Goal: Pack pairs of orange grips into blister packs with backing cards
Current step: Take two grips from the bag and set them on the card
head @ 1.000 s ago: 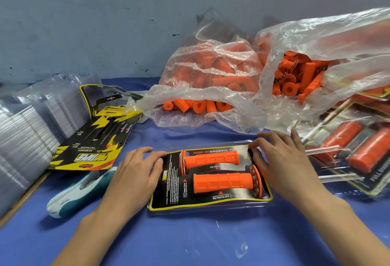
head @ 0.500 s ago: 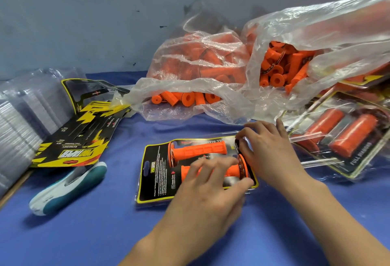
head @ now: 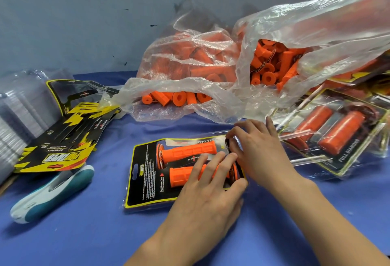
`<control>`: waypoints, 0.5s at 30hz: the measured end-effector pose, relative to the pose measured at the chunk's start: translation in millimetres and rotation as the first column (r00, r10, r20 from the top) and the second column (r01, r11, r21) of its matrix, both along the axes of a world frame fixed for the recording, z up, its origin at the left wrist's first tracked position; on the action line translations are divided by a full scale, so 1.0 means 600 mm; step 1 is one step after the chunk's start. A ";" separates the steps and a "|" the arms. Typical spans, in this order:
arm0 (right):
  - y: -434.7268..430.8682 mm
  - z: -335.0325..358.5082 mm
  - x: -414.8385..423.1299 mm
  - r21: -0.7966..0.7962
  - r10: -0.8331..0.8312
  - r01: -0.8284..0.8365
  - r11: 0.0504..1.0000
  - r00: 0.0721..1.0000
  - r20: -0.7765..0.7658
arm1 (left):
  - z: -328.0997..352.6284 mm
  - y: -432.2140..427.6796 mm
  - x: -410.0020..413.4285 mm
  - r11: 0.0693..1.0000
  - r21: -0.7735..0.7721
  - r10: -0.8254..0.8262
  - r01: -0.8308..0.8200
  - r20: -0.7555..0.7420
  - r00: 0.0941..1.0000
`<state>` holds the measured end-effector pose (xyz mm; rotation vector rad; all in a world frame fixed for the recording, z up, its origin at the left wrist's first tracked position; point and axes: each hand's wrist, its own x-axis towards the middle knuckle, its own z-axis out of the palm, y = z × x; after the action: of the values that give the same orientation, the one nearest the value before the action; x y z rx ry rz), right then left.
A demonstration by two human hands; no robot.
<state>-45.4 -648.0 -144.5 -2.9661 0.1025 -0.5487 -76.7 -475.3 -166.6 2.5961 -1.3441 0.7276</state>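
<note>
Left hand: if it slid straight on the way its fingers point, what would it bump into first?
The left hand would probably meet the right hand first, close ahead over the blister pack; depth unclear.

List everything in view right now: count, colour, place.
pack: one, clear blister over a black-yellow card, table centre
grips: two, orange, side by side in the pack
loose grips: many, orange, inside the bags
bags: two, clear plastic, back centre and back right
finished packs: pile, count unclear, orange on black-yellow, right
cards: pile, black-yellow, left
blisters: stack, clear, far left
object: one, white and teal, front left, kind unclear
table: one, blue
left hand: fingers flat on the nearer grip
right hand: pinches the pack's right end
</note>
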 end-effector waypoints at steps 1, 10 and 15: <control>-0.001 0.000 0.000 -0.001 0.001 -0.001 1.000 1.000 -0.002 | 0.001 -0.001 -0.001 1.000 0.005 -0.001 0.001 0.000 1.000; -0.004 0.000 0.000 0.039 0.017 -0.019 0.999 0.999 0.045 | 0.032 0.036 0.001 0.963 -0.238 -0.121 0.128 0.043 0.992; -0.006 -0.002 -0.001 0.055 0.035 -0.038 0.998 0.998 0.047 | 0.027 0.129 0.017 0.951 -0.308 -0.001 0.013 0.039 0.999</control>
<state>-45.7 -651.6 -145.5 -2.8929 0.0583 -0.5985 -66.4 -397.8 -150.3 2.3404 -1.1420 0.9094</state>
